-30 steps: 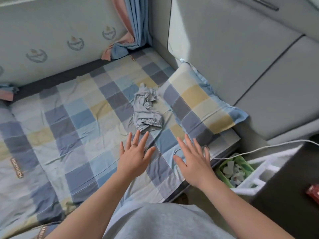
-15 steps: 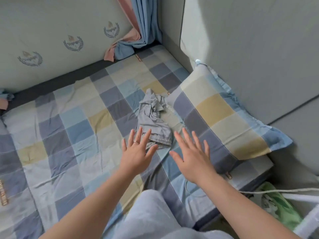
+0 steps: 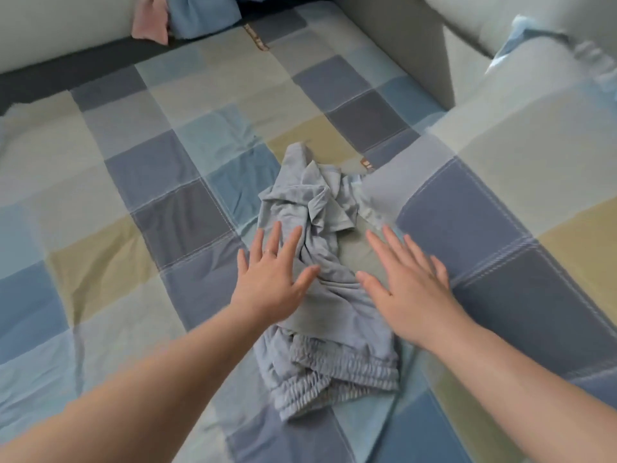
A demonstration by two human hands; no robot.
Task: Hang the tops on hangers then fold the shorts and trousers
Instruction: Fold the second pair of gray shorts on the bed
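A crumpled pair of grey shorts (image 3: 320, 295) lies on the checked bed sheet (image 3: 140, 202), its elastic waistband (image 3: 337, 372) nearest to me. My left hand (image 3: 272, 282) is spread flat over the shorts' left side, fingers straight, a ring on one finger. My right hand (image 3: 405, 289) hovers with straight fingers over the right edge of the shorts and the sheet beside them. Neither hand grips any cloth. No hangers or tops are in view.
A checked pillow (image 3: 521, 182) lies at the right, touching the shorts' far end. A pale padded wall (image 3: 394, 45) rises behind it. Pink and blue curtain fabric (image 3: 187, 18) bunches at the bed's far edge.
I have leaned in closer over the bed. Both hands moved forward from in front of the shorts to either side of them, fingers still spread.
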